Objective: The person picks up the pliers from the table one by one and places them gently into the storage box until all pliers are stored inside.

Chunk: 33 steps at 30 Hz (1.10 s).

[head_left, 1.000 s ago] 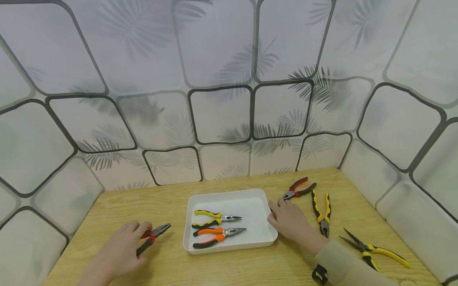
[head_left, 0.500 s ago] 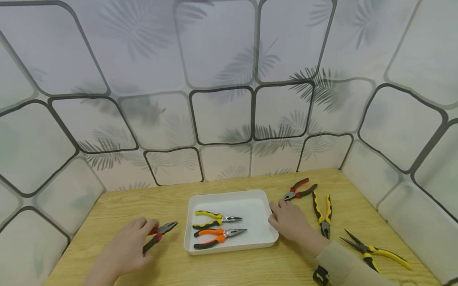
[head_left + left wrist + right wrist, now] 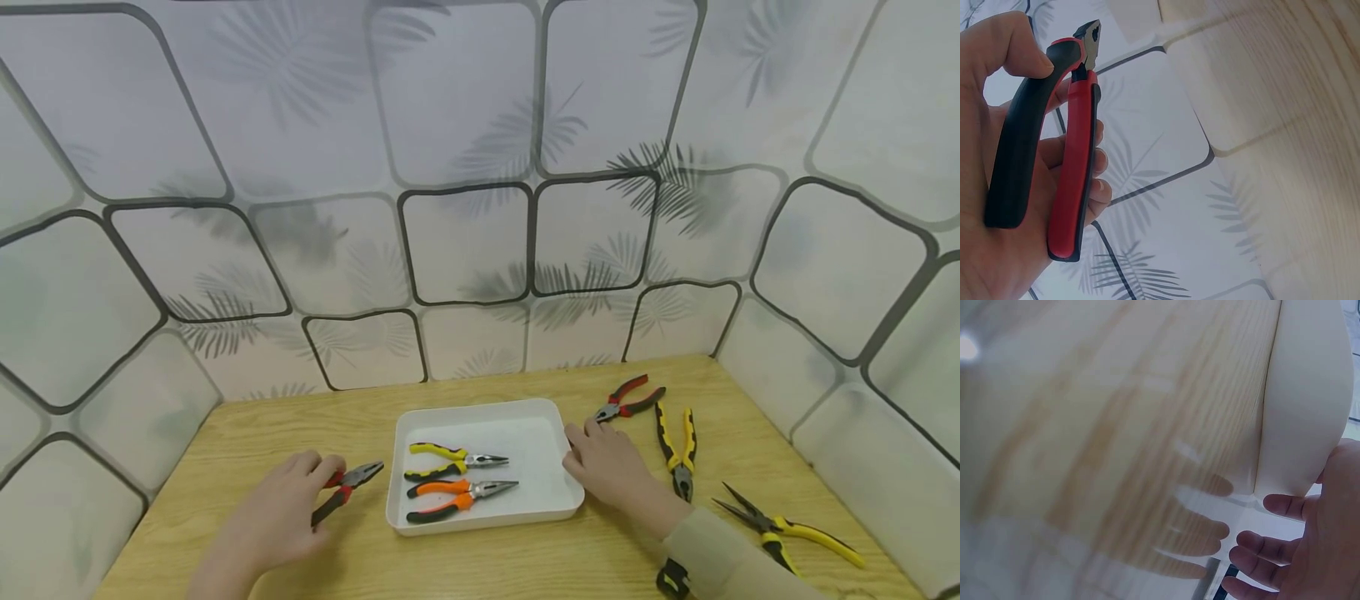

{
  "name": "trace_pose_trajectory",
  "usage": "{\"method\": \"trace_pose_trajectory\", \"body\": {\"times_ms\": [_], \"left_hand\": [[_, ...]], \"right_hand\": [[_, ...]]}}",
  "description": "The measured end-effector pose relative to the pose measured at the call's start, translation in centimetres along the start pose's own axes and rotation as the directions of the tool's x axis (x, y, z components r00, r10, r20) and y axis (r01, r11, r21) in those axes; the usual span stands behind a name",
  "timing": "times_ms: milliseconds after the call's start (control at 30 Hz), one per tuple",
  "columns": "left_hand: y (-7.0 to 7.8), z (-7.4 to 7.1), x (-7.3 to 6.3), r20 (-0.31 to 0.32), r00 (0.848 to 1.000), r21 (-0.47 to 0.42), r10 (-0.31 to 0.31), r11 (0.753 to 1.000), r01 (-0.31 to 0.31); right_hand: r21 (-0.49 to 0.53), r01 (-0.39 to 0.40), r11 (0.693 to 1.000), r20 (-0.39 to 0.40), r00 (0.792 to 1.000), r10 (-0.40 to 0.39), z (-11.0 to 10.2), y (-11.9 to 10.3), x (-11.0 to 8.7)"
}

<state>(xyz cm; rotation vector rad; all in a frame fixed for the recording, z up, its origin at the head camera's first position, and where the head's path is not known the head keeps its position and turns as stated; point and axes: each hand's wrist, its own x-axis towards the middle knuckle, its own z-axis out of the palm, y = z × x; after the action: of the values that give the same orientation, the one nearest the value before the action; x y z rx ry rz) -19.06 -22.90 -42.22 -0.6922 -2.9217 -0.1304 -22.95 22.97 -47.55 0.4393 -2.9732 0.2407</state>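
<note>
My left hand (image 3: 273, 512) grips red-and-black combination pliers (image 3: 348, 487) left of the tray, their jaws pointing to the tray. In the left wrist view the thumb lies on the black side of one handle of the pliers (image 3: 1074, 169), and the fingers wrap behind the other. My right hand (image 3: 611, 467) holds the right end of the white tray (image 3: 517, 518). In the right wrist view its fingers (image 3: 1272, 550) show at the tray's outer wall (image 3: 1304, 406); the thumb is hidden. Inside the tray lie yellow-and-black long-nose pliers (image 3: 457, 460) and orange-and-black long-nose pliers (image 3: 461, 498).
Right of the tray, on the wooden table (image 3: 300, 425), lie red-and-black pliers (image 3: 626, 398), yellow-and-black pliers (image 3: 677, 454) and long-nose pliers with yellow handles (image 3: 780, 525). Patterned walls (image 3: 465, 242) enclose the table at the back and sides.
My left hand has moved right with the combination pliers, bringing their tips close to the tray's left edge. The right hand and the tray stay in place.
</note>
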Motion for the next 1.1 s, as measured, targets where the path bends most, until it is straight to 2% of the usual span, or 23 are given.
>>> {"method": "trace_pose_trajectory", "body": {"times_ms": [167,533,767,1100], "left_hand": [[0.4,0.0,0.3,0.011,1.000,-0.015,0.012,1.000,-0.011],[1.3,0.2,1.4,-0.037,0.997,-0.019,0.074,0.997,-0.075],[1.7,0.8,2.1,-0.035,0.995,-0.027,0.093,0.995,-0.094],[2.1,1.4,2.5,-0.063,0.987,-0.046,0.148,0.988,-0.151]], "right_hand": [[0.003,0.002,1.000,-0.006,1.000,-0.002,0.1,0.1,-0.1],[0.017,-0.003,1.000,0.011,1.000,0.003,-0.3,-0.2,-0.1],[0.029,0.011,1.000,-0.026,1.000,-0.010,-0.3,-0.2,-0.1],[0.013,0.001,1.000,0.005,1.000,-0.001,-0.4,-0.2,-0.2]]}}
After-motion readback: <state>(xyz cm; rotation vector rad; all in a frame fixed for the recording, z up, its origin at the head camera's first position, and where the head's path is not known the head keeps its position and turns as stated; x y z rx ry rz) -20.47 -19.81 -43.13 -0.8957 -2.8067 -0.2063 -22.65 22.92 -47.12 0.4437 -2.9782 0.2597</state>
